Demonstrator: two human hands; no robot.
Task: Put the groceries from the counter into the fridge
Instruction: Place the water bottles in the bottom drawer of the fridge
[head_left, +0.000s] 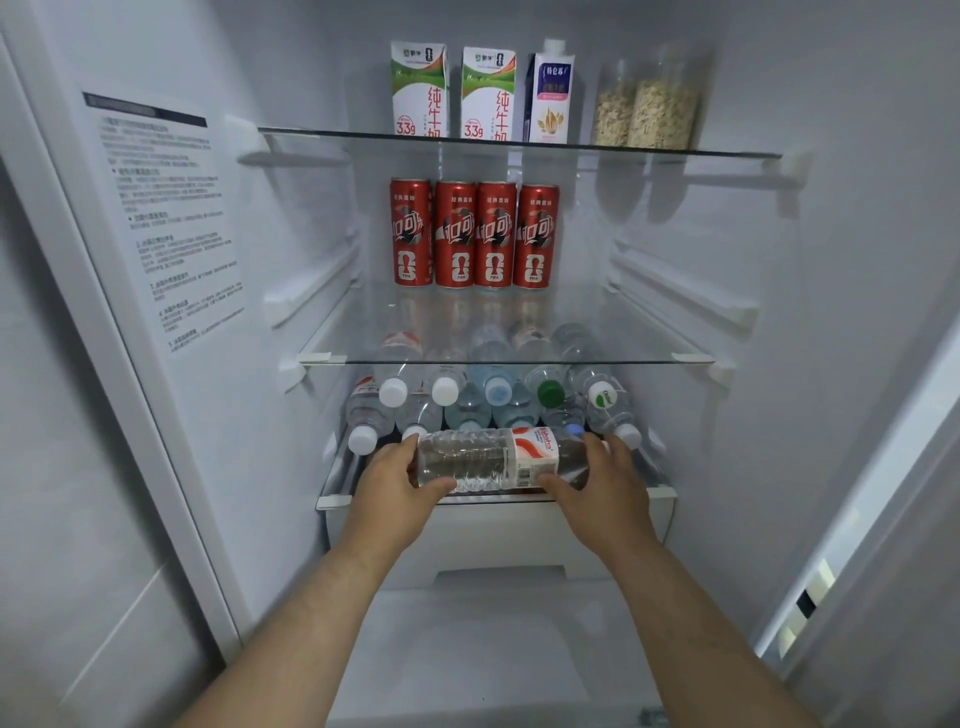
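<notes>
A clear water bottle (488, 457) with a red and white label lies sideways at the front of the lowest fridge shelf (337, 500), its cap pointing right. My left hand (400, 480) grips its base end, thumb underneath. My right hand (602, 478) grips the cap end, thumb under the label. Behind it lie several stacked water bottles (498, 395), caps toward me.
The middle glass shelf (649, 343) bears several red cola cans (475, 234) at the back. The top shelf (675, 150) carries two milk cartons (452, 93), a blue carton (550, 93) and oat jars (649, 106). A white drawer (498, 540) sits under the lowest shelf.
</notes>
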